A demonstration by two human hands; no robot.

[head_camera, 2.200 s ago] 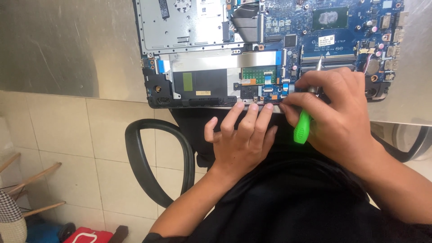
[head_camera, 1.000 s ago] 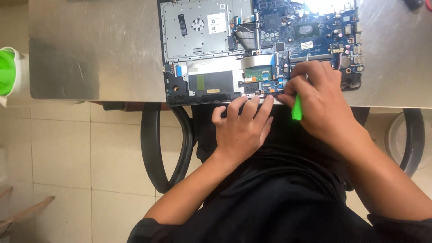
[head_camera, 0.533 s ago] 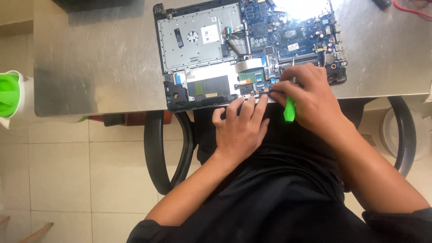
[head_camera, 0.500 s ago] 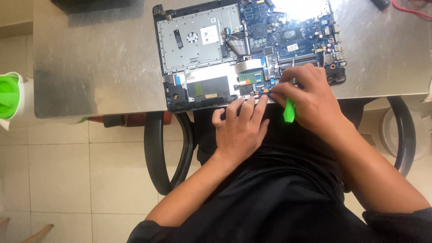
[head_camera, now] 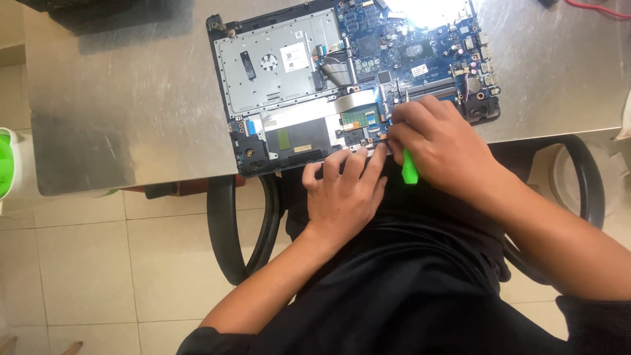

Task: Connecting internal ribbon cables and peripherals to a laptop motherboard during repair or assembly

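An opened laptop base (head_camera: 282,66) lies on the metal table (head_camera: 131,98), its blue circuit board (head_camera: 420,46) exposed at the right. My right hand (head_camera: 440,144) grips a green-handled screwdriver (head_camera: 409,169), its tip hidden under my fingers at the laptop's near edge by the board. My left hand (head_camera: 345,194) rests flat with fingertips on the laptop's front edge, holding nothing.
A black chair armrest (head_camera: 233,230) curves below the table's near edge, another (head_camera: 588,184) at the right. A green and white container (head_camera: 10,171) stands at the far left on the tiled floor. A red cable (head_camera: 605,10) lies at the top right.
The view has shifted, so the laptop sits lower in frame. My right hand with the screwdriver stays at the laptop's near edge; my left hand keeps resting on the front edge.
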